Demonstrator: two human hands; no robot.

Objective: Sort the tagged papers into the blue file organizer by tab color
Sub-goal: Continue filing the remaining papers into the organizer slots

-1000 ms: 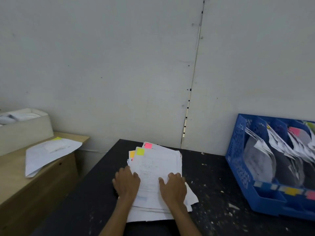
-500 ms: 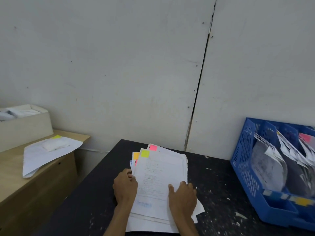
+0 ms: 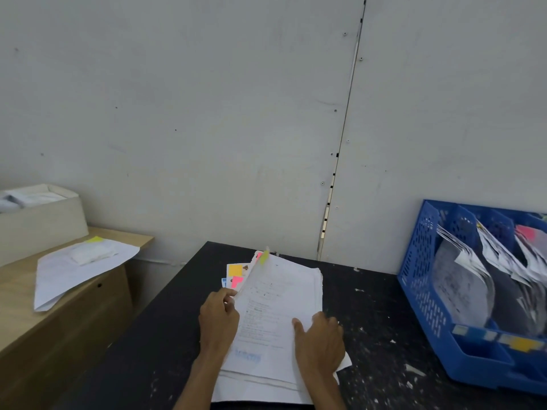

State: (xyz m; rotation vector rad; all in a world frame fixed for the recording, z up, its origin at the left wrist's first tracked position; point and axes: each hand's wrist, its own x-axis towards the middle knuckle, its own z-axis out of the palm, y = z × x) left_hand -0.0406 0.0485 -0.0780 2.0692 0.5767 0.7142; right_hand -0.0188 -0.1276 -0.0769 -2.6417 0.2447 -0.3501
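Note:
A stack of tagged papers [image 3: 284,294] lies on the black table [image 3: 165,329] in front of me. My left hand [image 3: 219,318] pinches the left edge of the top sheet, which carries a yellow-green tab [image 3: 264,256], and lifts that edge off the stack. Orange [image 3: 235,270] and pink [image 3: 236,281] tabs show on the sheets beneath. My right hand [image 3: 319,341] rests flat on the right side of the stack. The blue file organizer [image 3: 420,279] stands at the right, its slots holding papers with yellow and pink tabs.
A wooden cabinet [image 3: 74,306] stands to the left, bearing loose white sheets [image 3: 74,267] with a yellow tab and a beige box [image 3: 41,223]. The grey wall runs close behind the table. Paint specks dot the table between the stack and the organizer.
My left hand has gone from resting beside the stack to pinching the top sheet's left edge and lifting it, uncovering the orange and pink tabs. My right hand stays on the stack.

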